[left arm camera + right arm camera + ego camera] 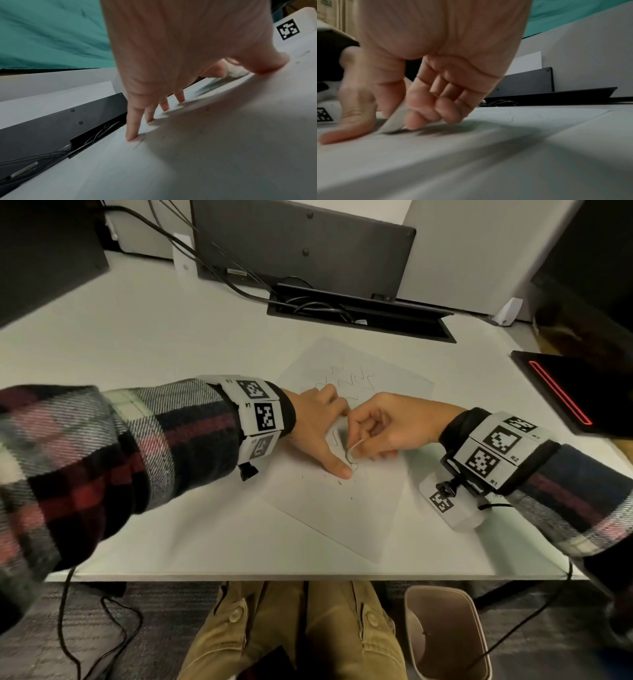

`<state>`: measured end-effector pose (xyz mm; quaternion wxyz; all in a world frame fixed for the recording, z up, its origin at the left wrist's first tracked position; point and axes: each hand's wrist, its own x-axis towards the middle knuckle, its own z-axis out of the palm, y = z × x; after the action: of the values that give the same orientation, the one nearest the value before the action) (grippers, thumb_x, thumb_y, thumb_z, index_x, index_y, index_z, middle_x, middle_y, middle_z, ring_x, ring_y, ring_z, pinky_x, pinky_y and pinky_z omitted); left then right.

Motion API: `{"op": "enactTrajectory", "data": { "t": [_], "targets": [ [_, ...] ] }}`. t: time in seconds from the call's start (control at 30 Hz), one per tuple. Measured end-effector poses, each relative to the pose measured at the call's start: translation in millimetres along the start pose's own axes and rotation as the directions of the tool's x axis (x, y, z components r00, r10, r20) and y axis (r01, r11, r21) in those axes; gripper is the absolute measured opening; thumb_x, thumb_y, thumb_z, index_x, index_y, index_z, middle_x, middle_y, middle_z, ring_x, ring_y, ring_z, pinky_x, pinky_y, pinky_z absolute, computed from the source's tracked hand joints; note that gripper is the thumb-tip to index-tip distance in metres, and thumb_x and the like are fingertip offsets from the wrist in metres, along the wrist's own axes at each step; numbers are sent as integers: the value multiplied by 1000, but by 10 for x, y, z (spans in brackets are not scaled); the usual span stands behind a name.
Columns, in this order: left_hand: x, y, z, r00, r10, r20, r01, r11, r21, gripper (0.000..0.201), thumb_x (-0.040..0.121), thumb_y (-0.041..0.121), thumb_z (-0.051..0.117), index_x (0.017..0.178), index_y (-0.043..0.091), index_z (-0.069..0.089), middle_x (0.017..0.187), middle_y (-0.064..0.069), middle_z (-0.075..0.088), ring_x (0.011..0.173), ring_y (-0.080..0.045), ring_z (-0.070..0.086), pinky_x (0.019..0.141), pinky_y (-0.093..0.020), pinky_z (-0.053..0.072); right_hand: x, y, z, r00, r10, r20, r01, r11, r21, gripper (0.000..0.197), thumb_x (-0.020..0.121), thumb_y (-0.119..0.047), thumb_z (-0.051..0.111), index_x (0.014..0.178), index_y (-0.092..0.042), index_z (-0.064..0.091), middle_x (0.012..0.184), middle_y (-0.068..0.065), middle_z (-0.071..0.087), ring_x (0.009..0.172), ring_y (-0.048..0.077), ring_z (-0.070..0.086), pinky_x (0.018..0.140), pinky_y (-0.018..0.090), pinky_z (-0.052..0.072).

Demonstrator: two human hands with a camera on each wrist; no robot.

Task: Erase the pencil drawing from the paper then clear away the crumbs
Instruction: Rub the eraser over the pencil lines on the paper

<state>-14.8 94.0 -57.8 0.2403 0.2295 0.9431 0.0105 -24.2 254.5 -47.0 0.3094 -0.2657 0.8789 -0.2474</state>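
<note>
A white sheet of paper [342, 501] lies turned at an angle in the middle of the desk, with wavy pencil lines [352, 378] on its far half. My left hand [318, 426] lies spread on the paper, thumb and straight fingertips [132, 136] pressing it flat. My right hand [373, 429] pinches a white eraser [393, 121] between thumb and fingers, its lower edge against the paper just right of the left thumb. Small dark crumbs [339, 482] lie near the thumb tip.
A black cable tray [359, 313] with wires and a dark panel [301, 244] stand behind the paper. A dark device with a red stripe [561, 392] lies at the right. A bin [445, 635] stands on the floor below the desk's front edge.
</note>
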Motion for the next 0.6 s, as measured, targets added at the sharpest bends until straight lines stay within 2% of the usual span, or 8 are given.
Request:
{"op": "enactTrajectory", "data": {
  "t": [0.03, 0.13, 0.2, 0.27, 0.37, 0.43, 0.5, 0.6],
  "targets": [
    [2, 3, -1, 1000, -4, 14, 4, 1000, 4, 101, 65, 74, 60, 143, 27, 16, 142, 2, 14, 134, -19, 22, 108, -47, 32, -3, 8, 0, 1000, -3, -4, 3, 1000, -11, 5, 81, -11, 69, 81, -8, 65, 69, 17, 61, 55, 18, 53, 54, 25, 46],
    [12, -1, 5, 996, -20, 82, 18, 1000, 24, 107, 62, 78, 57, 146, 37, 7, 149, 8, -4, 142, -21, 2, 113, -52, 19, 30, 27, -10, 988, -40, -147, 23, 993, -113, 6, 81, -15, 70, 83, -11, 66, 78, 14, 67, 52, 4, 52, 57, 19, 45],
    [31, -17, 10, 994, -23, 111, 21, 1000, 14, 112, 59, 80, 58, 146, 41, -1, 152, 12, -15, 143, -21, -12, 114, -55, 9, 23, 14, -8, 989, -31, -147, 20, 997, -78, 7, 82, -14, 69, 84, -8, 66, 75, 14, 67, 51, 7, 53, 55, 19, 45],
    [42, -23, 9, 991, -23, 129, 22, 1000, 8, 117, 56, 81, 57, 145, 44, -10, 153, 13, -21, 142, -22, -20, 113, -58, 3, -27, 1, 7, 999, -6, -51, 6, 1000, -9, 9, 81, -11, 70, 82, -3, 67, 67, 13, 63, 53, 16, 53, 50, 20, 45],
    [47, -17, 17, 989, -32, 147, 30, 999, 21, 121, 55, 82, 58, 143, 45, -17, 152, 13, -25, 141, -23, -25, 111, -59, 0, -81, 0, 31, 1000, -7, -2, 7, 1000, -11, 9, 80, -11, 71, 81, -3, 68, 64, 7, 62, 55, 13, 52, 50, 18, 43],
    [44, -10, 19, 987, -39, 153, 35, 999, 27, 122, 55, 81, 59, 142, 45, -20, 152, 13, -27, 140, -23, -26, 112, -58, -1, -61, 21, 6, 994, -31, -109, 21, 996, -91, 6, 80, -13, 71, 82, -7, 68, 68, 0, 64, 52, 2, 50, 53, 12, 39],
    [34, -1, 15, 987, -44, 154, 40, 999, 26, 123, 55, 81, 59, 142, 44, -21, 152, 13, -28, 140, -23, -27, 112, -57, -1, -52, 21, -13, 985, -37, -166, 15, 991, -135, 3, 81, -15, 70, 80, -14, 67, 72, 2, 67, 51, -1, 51, 54, 10, 39],
    [33, 0, 13, 987, -48, 153, 46, 999, 17, 124, 54, 81, 59, 142, 44, -19, 152, 12, -28, 140, -23, -26, 111, -56, -3, -97, -29, 32, 999, 3, -42, -4, 999, -32, 6, 80, -13, 71, 80, -8, 68, 61, 1, 62, 50, 7, 51, 50, 15, 42]
  ]
}}
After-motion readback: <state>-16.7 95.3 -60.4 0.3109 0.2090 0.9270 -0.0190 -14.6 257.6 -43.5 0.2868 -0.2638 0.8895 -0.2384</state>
